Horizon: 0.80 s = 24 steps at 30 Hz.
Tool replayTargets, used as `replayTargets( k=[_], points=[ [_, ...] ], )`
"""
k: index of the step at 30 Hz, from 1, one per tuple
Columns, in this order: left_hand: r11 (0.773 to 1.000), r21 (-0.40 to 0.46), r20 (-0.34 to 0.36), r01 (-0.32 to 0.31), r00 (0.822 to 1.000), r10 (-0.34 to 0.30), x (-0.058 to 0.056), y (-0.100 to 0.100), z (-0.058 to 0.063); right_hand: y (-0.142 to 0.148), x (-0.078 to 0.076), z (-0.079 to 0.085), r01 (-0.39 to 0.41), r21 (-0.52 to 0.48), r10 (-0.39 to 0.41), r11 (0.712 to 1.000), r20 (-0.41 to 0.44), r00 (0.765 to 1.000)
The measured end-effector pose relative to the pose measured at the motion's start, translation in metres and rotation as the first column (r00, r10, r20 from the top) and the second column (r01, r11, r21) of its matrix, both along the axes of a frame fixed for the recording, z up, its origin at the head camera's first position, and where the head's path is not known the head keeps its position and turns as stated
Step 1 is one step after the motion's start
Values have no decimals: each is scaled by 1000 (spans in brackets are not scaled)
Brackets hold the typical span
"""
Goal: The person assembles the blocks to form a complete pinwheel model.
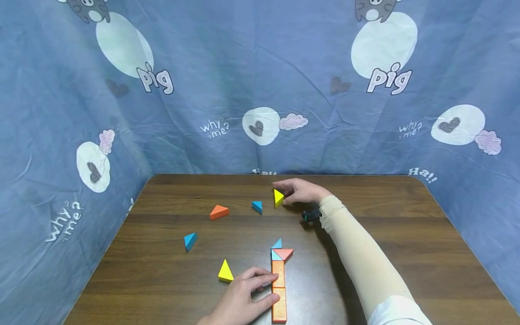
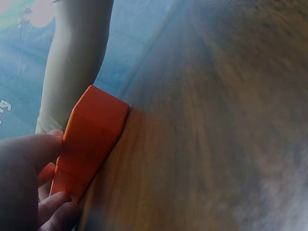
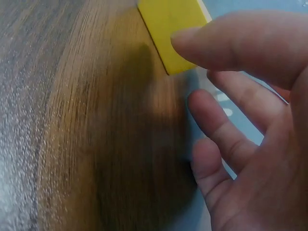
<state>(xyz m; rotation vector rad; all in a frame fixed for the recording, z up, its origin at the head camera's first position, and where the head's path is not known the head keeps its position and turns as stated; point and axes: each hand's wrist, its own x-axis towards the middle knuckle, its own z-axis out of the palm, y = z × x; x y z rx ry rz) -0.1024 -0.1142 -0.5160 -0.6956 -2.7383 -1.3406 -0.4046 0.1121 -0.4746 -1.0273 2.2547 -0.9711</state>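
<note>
Looking at the head view, the left hand (image 1: pixel 245 293) has its thumb and a finger loosely apart, tips resting on the orange bars (image 1: pixel 279 268), while the right hand (image 1: pixel 302 190) is at the far yellow triangle (image 1: pixel 278 198), well away from them. Left wrist cam puts those fingertips right against the bars, so imo too hard a push could skew them off the pink triangle (image 1: pixel 284 253). Right wrist cam has the thumb overlapping the yellow triangle, can't tell if it's actually gripped, and a one-sided nudge might just slide it away.
</note>
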Motion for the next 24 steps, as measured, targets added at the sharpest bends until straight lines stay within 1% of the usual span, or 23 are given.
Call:
replayTargets(
  k=[5, 7, 14, 19, 24],
  points=[
    [1000, 6, -71, 9, 997, -8, 1, 1, -1, -1, -1, -2, 1, 43, 0, 999, -27, 1000],
    [1000, 10, -86, 12, 996, -11, 1, 1, -1, 0, -1, -2, 6, 37, -6, 999, -24, 1000],
    [1000, 16, -51, 14, 999, -13, 0, 1, 0, 7, 0, -1, 25, -3, -25, 1000, 13, 1000],
    [1000, 19, -57, 17, 998, -15, 0, 1, 0, 9, -1, -1, 27, -2, -27, 1000, 0, 1000],
    [1000, 11, -45, 8, 999, -7, 1, 0, 0, 9, -3, -3, 39, -3, -39, 999, -25, 999]
  ],
)
